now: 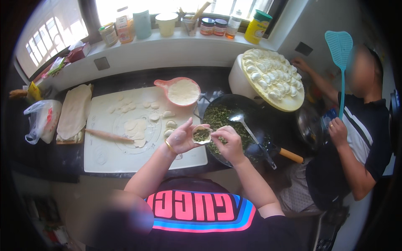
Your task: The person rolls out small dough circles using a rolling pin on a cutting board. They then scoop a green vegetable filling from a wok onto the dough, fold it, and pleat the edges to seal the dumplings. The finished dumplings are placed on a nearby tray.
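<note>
My left hand (180,139), with a bracelet at the wrist, holds a round dumpling wrapper (195,139) with chopped green filling on it. My right hand (231,145) pinches the right edge of this wrapper, which is still unfolded around the filling. Both hands are raised between the pale dough mat (98,157) and a dark wok (208,158) of green filling. A metal spoon (254,136) rests in the wok, its handle over the near rim. On the mat lie a stack of wrappers (135,129), a wooden rolling pin (106,135) and some folded dumplings (171,124).
A pink bowl (162,83) of flour stands behind the mat. At back right, a round tray (289,104) full of dumplings leans on a white container (240,79). At right a person holds a turquoise fly swatter (340,48). Left are a dough sheet (74,108) and plastic bag (42,121).
</note>
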`<state>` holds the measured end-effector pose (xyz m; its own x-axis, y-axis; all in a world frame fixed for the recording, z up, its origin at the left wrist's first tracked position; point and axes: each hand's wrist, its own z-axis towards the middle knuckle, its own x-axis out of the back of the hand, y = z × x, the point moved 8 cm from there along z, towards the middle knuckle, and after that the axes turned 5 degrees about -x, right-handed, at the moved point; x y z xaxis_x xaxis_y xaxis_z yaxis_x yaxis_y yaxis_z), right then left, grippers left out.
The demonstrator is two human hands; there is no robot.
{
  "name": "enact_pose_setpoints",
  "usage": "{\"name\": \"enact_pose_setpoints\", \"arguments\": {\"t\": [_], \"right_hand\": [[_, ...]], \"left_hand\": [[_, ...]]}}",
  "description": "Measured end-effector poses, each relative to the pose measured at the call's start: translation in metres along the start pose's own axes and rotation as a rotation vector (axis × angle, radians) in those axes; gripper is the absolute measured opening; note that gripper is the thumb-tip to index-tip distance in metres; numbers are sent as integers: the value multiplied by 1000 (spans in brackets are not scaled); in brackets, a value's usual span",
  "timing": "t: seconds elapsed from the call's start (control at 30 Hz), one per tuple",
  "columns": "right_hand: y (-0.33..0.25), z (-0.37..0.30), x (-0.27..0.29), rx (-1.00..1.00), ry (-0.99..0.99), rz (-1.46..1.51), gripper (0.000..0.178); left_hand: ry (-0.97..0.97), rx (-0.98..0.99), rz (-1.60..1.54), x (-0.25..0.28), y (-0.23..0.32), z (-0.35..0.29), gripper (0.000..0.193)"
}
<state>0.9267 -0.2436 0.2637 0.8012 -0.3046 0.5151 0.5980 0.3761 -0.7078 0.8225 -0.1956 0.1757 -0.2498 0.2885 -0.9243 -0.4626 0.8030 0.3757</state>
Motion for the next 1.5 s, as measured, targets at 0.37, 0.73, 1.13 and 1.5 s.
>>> {"name": "enact_pose_setpoints", "arguments": {"t": [0.37, 0.73, 1.13, 1.5], "right_hand": [[-103, 40, -160, 176, -258, -31, 46], [-155, 28, -252, -44, -283, 239, 49], [-207, 9, -293, 116, -247, 144, 31], [-234, 7, -309, 211, -288, 68, 15]], "left_hand": [[31, -61, -70, 59, 106, -133, 61], [44, -184, -114, 83, 159, -232, 60], [25, -258, -121, 94, 164, -301, 61], [-65, -226, 205, 69, 163, -328, 41]]}}
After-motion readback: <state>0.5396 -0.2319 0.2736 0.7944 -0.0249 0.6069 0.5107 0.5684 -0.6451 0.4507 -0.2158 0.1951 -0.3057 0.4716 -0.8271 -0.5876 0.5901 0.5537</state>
